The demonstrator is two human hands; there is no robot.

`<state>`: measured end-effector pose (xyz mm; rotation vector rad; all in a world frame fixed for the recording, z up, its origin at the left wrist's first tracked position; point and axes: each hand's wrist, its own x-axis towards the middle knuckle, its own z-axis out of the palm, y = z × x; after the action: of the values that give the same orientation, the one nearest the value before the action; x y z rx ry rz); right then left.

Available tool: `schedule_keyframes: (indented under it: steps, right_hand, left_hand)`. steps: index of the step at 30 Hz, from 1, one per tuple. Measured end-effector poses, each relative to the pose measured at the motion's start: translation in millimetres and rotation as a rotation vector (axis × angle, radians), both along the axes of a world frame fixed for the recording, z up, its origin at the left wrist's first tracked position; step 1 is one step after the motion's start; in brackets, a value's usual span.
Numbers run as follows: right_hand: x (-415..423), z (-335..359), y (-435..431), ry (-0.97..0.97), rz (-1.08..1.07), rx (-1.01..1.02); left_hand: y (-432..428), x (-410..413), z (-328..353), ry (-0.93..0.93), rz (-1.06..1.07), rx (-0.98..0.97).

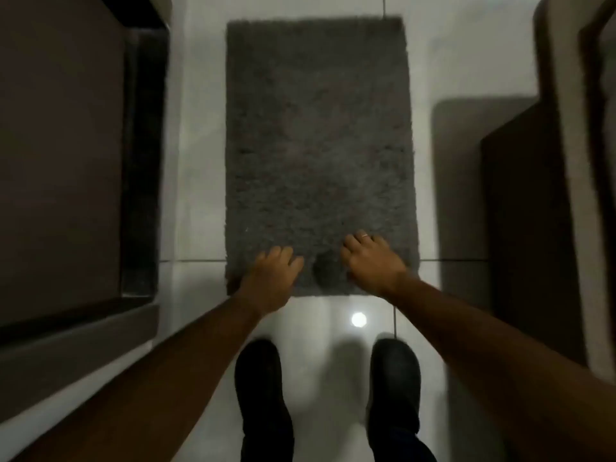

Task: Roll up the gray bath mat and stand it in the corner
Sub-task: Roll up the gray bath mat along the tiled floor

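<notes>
— Pale glossy floor tiles (466, 61), dim light, dark furniture on both sides. Where's the mat?

— I see the gray bath mat (316, 128) lying flat and unrolled on the floor, running away from my black shoes (263, 388).

— And my hands?

— Both are at its near edge. My left hand (271, 278) lies palm down on the near left corner, fingers curled into the pile. My right hand (370, 261), ring on one finger, presses beside it. Whether either actually pinches the edge, I cannot tell.
</notes>
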<state>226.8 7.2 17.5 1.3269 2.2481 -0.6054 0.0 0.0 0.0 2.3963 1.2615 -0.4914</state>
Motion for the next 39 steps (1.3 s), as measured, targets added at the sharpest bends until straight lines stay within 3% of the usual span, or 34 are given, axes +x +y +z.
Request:
schedule_keyframes:
  steps: [3, 7, 14, 20, 23, 25, 30, 34, 39]
  right_hand:
    - [-3.8, -74.1, -27.0, -0.055, 0.022, -0.011]
    - [-2.2, -129.1, -54.0, -0.112, 0.036, -0.001]
    - [7.5, -164.4, -66.3, -0.154, 0.040, 0.030]
    - [18.9, -156.5, -57.6, -0.076, 0.109, 0.073]
    - [24.8, -153.9, -35.8, -0.006, -0.090, 0.149]
    - [27.4, -153.3, -14.5, -0.015, -0.229, 0.211]
    - [29.8, -158.4, 1.4, -0.091, -0.214, 0.210]
    - [31.5, -163.4, -10.1, -0.018, -0.195, 0.189]
    - [37.3, -168.7, -11.3, -0.028, -0.109, 0.160]
  left_hand:
    - [-23.5, -0.7, -79.6, 0.152, -0.042, -0.084]
    - [-43.2, 1.7, -137.7, 0.294, -0.029, -0.109]
    - [-50.9, 8.2, -180.0, 0.389, -0.062, 0.011]
    - [-12.8, 8.5, -168.5, 0.178, 0.138, -0.060]
    - [18.1, 5.0, -165.6, 0.035, 0.341, -0.145]
    - [32.9, 2.4, -160.7, -0.046, 0.455, -0.096]
    - [47.8, -12.0, -154.2, 0.089, 0.093, 0.304]
    - [35.3, -23.6, -161.7, 0.032, 0.011, 0.204]
    - [28.7, -22.5, -163.5, 0.158, -0.025, 0.134]
